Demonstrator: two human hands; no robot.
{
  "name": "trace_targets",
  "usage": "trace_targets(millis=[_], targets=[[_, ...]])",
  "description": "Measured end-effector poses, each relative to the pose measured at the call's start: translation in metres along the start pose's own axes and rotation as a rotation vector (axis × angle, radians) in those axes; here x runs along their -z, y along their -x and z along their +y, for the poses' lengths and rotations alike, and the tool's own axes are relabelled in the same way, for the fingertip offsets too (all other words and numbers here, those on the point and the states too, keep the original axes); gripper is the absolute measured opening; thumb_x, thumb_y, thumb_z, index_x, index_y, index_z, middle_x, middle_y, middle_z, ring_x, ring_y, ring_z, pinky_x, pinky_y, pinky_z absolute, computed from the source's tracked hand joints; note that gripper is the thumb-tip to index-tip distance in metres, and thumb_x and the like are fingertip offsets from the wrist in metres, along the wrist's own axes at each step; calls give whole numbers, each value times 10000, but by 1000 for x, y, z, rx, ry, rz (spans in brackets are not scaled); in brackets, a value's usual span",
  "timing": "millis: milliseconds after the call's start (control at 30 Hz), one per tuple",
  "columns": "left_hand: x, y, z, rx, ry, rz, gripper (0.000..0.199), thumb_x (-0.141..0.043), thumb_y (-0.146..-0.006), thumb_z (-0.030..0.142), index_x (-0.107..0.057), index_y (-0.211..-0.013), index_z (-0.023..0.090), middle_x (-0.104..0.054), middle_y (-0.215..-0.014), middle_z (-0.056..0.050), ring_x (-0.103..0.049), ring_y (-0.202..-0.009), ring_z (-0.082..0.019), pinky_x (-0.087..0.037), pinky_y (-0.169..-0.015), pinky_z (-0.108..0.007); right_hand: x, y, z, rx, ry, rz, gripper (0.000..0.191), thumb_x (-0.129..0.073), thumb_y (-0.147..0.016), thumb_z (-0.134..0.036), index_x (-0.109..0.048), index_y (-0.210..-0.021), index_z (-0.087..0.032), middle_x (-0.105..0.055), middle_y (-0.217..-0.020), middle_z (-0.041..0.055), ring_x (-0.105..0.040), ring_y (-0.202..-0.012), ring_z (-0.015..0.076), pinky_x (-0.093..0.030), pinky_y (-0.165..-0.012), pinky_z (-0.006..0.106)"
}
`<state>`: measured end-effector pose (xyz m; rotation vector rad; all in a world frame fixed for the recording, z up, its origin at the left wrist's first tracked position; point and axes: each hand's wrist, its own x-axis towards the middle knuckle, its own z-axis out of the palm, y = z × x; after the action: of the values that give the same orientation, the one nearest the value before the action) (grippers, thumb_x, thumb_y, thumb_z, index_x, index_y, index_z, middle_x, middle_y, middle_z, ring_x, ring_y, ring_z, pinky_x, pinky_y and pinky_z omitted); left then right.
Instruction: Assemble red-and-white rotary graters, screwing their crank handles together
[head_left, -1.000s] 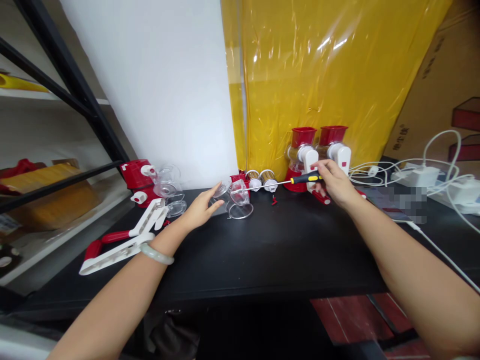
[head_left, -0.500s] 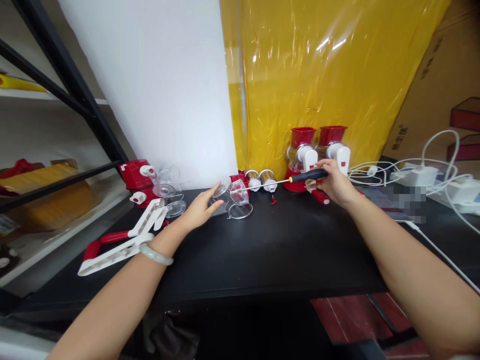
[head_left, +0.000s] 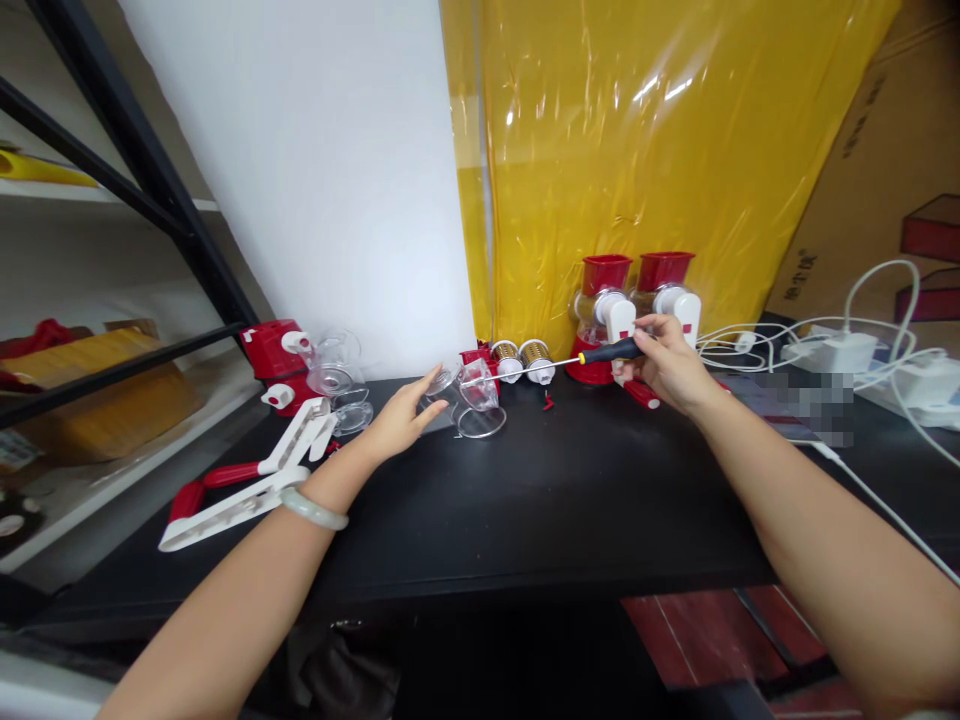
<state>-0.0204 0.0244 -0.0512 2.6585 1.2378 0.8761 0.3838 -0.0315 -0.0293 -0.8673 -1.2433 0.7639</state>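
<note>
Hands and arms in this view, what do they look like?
The left hand and right hand are gloveless. A smooth, rounded, pale bangle circles the left forearm near the wrist; the right forearm shows no band. No sleeve covers either forearm.

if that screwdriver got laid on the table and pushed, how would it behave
The screwdriver is probably stiff: its slim metal shaft stays straight out from the handle. It may be heavier at the handle end, which looks much thicker than the shaft. On the flat black table it might roll, since handle and shaft look roughly round.
</note>
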Motion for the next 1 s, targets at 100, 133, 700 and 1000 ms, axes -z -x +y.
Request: trace_targets(millis=[100, 133, 700, 1000], targets=[[0, 0, -1, -3, -11, 0, 728, -407, -921, 583, -298, -1504, 162, -451, -1479, -135, -442, -1344, -280, -327, -1120, -436, 1, 0, 2, -1, 136, 34, 390, -529, -818, -636, -449, -916, -267, -465, -457, -86, -438, -300, 122, -285, -300, 225], [0, 0, 0, -2, -10, 1, 729, -406, -920, 587, -300, -1504, 163, -451, -1479, -134, -439, -1346, -281, -322, -1123, -438, 2, 0, 2, -24, 118, 34, 399, -484, -831, -652, -463, -904, -261, -470, -460, -74, -462, -316, 134, -308, -306, 235], [0, 0, -1, -2, 3, -2, 729, -395, -919, 597, -298, -1505, 175, -429, -1495, -128, -437, -1351, -279, -323, -1125, -448, 4, -3, 4, -38, -45, 1, 429, -708, -707, -441, -400, -967, -294, -600, -701, -68, -612, -497, 152, -509, -491, 308], [0, 0, 1, -6, 17, -1, 721, -414, -919, 577, -298, -1504, 171, -426, -1497, -127, -440, -1349, -277, -323, -1125, -443, 3, -3, 4, -55, -65, -17, 349, -637, -746, -431, -403, -965, -294, -604, -773, -43, -653, -588, 172, -544, -527, 339]])
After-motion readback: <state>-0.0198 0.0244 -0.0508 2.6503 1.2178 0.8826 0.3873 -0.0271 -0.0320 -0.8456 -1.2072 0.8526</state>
